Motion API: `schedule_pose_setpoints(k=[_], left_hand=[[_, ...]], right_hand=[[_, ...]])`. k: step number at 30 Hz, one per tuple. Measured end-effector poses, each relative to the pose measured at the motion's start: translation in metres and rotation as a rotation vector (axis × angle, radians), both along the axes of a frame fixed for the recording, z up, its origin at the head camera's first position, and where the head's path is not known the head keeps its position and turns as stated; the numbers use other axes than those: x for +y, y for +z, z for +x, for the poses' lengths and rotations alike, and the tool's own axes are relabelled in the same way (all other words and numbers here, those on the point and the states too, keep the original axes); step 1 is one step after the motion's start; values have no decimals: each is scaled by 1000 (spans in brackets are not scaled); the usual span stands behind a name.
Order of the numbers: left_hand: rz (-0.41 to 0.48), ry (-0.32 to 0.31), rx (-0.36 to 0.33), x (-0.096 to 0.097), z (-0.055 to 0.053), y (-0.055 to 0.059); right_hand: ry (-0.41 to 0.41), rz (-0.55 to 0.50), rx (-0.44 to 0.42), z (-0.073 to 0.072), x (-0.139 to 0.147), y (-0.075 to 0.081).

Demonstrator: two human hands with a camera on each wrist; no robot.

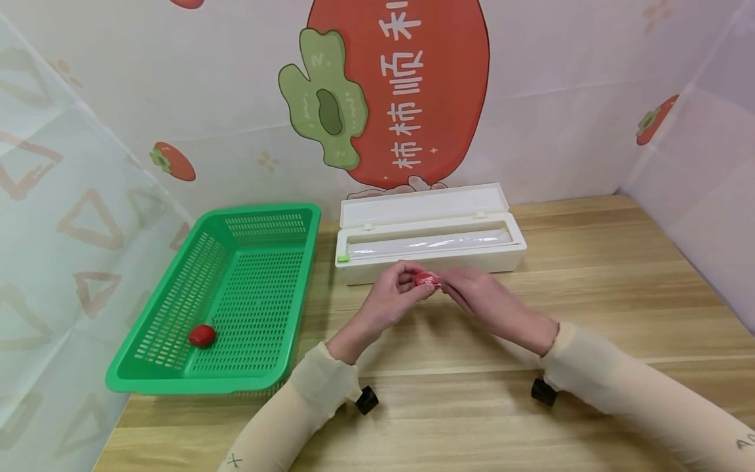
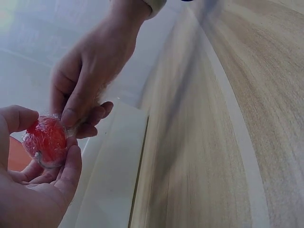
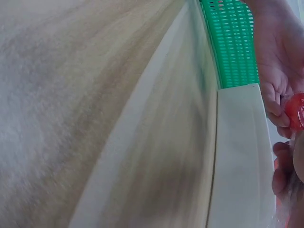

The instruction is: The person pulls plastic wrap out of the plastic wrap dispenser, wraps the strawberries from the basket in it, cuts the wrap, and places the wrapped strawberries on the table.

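Note:
A small round red fruit (image 2: 46,140), wrapped in clear cling film, is held above the table in front of a white cling film box. My left hand (image 1: 390,295) grips the fruit between thumb and fingers. From the other side, my right hand (image 2: 92,76) pinches the gathered film (image 2: 72,130) at the fruit's end. In the right wrist view the fruit shows only at the right edge, partly cut off. The open box (image 1: 433,265) lies just behind both hands, with a roll of film (image 1: 427,246) inside.
A green plastic basket (image 1: 312,262) stands to the left, and one unwrapped red fruit (image 1: 202,336) lies in it. The box's raised lid (image 1: 421,204) leans toward the printed backdrop (image 1: 548,131). Beneath everything is a wooden table (image 1: 448,419).

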State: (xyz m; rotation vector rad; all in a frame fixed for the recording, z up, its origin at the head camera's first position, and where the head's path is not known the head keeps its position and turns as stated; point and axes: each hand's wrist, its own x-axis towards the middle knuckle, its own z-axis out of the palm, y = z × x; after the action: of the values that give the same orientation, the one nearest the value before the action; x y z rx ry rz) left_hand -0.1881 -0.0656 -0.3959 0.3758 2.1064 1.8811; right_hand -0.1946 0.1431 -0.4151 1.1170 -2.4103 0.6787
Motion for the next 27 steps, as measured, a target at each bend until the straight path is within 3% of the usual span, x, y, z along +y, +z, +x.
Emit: schedule_pose_setpoints(k=[9,11,16,18,22,27], left_hand=[[7,15,22,0,0,-1],[1,23,28,-1,0,-2],[-42,36,52,-1,0,-3],[-56,40,63,0,0,-4],[-54,52,64,1,-1,-4],[-35,51,56,2,-1,-3]], right_hand=[[-17,-51,-191,3,-3,-5],[-25,-51,-169,2,-4,-6],[-110,-4,39,0,-5,-8],[-144,6,76,0,-6,-7],[-179,-15,-37,5,-8,-2],[-205,-129,-205,8,-10,2]])
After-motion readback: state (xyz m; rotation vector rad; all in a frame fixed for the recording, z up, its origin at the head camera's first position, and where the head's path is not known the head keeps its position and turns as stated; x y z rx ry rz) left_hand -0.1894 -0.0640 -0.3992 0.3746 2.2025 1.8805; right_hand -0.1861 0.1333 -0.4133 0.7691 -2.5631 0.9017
